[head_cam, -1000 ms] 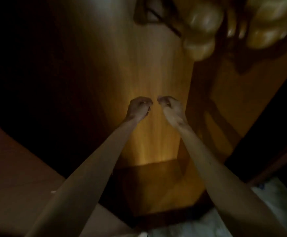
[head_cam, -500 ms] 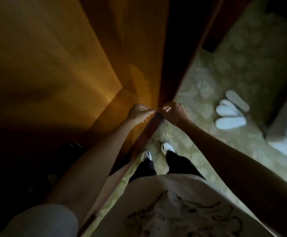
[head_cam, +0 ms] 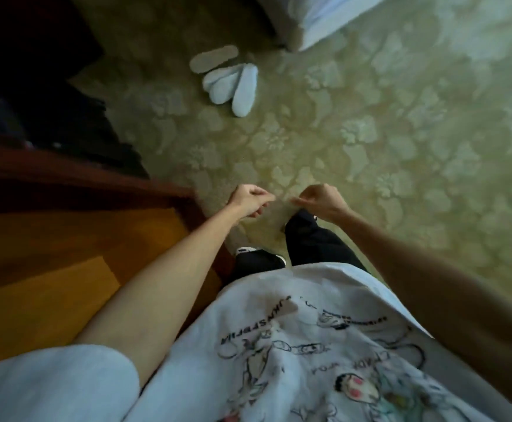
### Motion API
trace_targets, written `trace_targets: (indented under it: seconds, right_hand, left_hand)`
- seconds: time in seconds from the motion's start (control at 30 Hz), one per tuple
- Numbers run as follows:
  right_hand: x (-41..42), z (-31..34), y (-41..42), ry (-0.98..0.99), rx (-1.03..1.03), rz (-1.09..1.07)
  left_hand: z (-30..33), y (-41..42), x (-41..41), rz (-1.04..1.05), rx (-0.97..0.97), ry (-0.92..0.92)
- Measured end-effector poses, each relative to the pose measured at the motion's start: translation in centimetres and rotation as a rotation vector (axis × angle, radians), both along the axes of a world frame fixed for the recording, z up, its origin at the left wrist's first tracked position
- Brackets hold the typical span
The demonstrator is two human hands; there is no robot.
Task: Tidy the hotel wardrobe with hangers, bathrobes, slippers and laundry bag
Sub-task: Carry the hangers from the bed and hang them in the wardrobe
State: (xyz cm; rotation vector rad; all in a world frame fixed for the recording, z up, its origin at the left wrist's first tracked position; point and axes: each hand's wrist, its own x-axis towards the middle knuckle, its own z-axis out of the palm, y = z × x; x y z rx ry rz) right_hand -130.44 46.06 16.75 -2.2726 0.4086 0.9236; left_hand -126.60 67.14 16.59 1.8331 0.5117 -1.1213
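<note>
Slippers [head_cam: 227,79] were seen well beyond both hands, judged light and soft, best pinched at the heels. Left hand [head_cam: 250,199] and right hand [head_cam: 320,201] were curled, nothing visibly held.

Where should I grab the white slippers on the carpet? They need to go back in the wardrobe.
Take the slippers from above at their near ends, where they fan together and overlap; they lie flat on the carpet, so one pinch there probably gathers several.

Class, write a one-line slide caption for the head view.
Standing beside the wooden wardrobe, both hands, left hand and right hand, curl in front while white slippers lie on patterned carpet.
</note>
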Motion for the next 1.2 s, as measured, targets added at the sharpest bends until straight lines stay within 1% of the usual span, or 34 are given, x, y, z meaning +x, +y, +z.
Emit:
trace_targets:
  seconds: [0.1,0.2,0.33,0.43,0.53,0.6,0.7,0.83,0.97,1.07,1.2]
  right_hand:
    - [-1.7,-0.3,-6.0,0.0,0.009,-0.221]
    - [-3.2,0.1,-11.8,0.029,0.03,-0.464]
    - [-5.3,0.5,-19.0,0.014,0.04,-0.754]
    - [-5.6,0.6,-23.3,0.034,0.049,-0.893]
    - [-3.1,0.6,-27.0,0.033,0.075,-0.959]
    - [0.7,0.6,-29.1,0.009,0.101,-0.967]
    - [9.1,0.9,-31.8,-0.066,0.149,-0.903]
    - [23.5,1.1,-35.5,-0.159,0.194,-0.8]
    - [37.4,1.1,-39.5,-0.232,0.189,-0.719]
    - [44.7,2.0,-42.1,-0.204,0.167,-0.701]
    - [50.7,2.4,-46.2,-0.15,0.117,-0.712]
  left_hand:
    - [-0.9,-6.5,2.9,-0.201,0.023,0.006]
    - [-1.2,-13.2,5.8,-0.388,0.001,0.017]
    - [-1.1,-22.3,9.9,-0.648,-0.001,0.029]
    - [-0.9,-28.4,13.9,-0.757,0.009,-0.006]
    - [-0.2,-33.2,18.4,-0.804,0.005,-0.06]
    - [0.0,-35.2,21.7,-0.823,0.003,-0.081]
    - [-0.9,-36.4,27.3,-0.807,0.043,-0.119]
    - [-3.2,-35.7,36.1,-0.734,0.132,-0.118]
    - [-5.2,-36.1,46.4,-0.672,0.204,-0.091]
    - [-5.4,-37.8,54.1,-0.638,0.235,-0.066]
    - [-4.8,-43.9,62.4,-0.635,0.213,-0.049]
